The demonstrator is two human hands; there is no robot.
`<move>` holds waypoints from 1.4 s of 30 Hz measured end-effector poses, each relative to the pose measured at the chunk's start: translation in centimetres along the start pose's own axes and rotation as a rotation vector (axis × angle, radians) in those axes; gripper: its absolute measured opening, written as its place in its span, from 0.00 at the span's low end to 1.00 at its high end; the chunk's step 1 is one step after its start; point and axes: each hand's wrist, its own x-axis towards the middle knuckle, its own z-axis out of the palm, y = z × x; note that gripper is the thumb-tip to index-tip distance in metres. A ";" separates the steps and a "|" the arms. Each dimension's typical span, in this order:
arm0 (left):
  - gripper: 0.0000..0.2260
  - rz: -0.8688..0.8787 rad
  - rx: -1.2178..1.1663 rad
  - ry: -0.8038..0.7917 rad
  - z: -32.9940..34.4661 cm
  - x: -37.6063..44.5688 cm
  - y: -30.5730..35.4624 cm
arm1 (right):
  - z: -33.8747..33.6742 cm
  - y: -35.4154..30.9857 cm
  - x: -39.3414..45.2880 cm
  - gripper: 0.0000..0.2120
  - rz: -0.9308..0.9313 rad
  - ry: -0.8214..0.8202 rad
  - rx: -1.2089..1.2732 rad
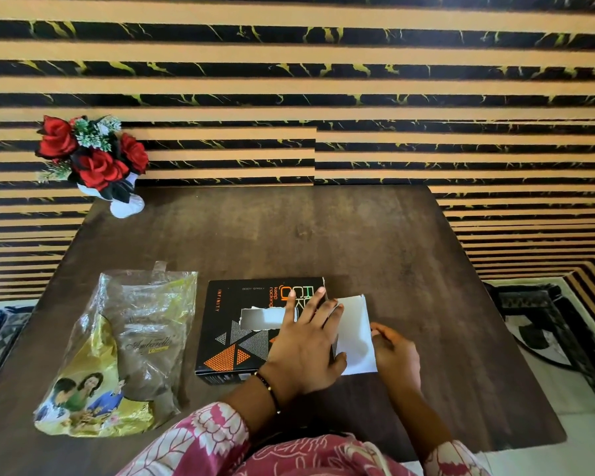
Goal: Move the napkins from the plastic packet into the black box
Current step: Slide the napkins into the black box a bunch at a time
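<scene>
The black box [227, 324] with orange and grey triangles lies flat in the middle of the table. White napkin [261, 317] shows through a torn slot in its top. My left hand [302, 348] lies flat on the box's right half with its fingers spread. A white panel [356, 334] sticks out from the box's right end; it looks like the box's end flap, though it could be napkins. My right hand [395, 355] pinches the panel's right edge. The plastic packet [117, 348], clear and yellow, lies crumpled to the left of the box and looks empty.
The dark wooden table [323, 235] stands against a striped wall. A white vase of red roses [97, 163] stands at the far left corner. Patterned bedding lies beyond the table's left and right edges.
</scene>
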 end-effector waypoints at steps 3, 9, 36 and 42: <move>0.35 -0.010 -0.044 0.014 -0.3 -0.1 0.0 | 0.0 -0.5 -0.4 0.10 -0.053 0.024 0.060; 0.28 -0.120 -0.377 0.194 -1.4 -0.6 -0.3 | 1.1 -2.4 -0.6 0.15 -0.038 -0.080 0.265; 0.25 -0.195 -0.741 0.254 -1.9 -1.1 -0.9 | 3.7 -4.0 -2.4 0.25 -0.039 -0.429 0.135; 0.24 -0.238 -0.438 0.246 -3.1 -4.7 -3.5 | 4.0 -4.7 -3.0 0.30 -0.714 -0.117 -0.533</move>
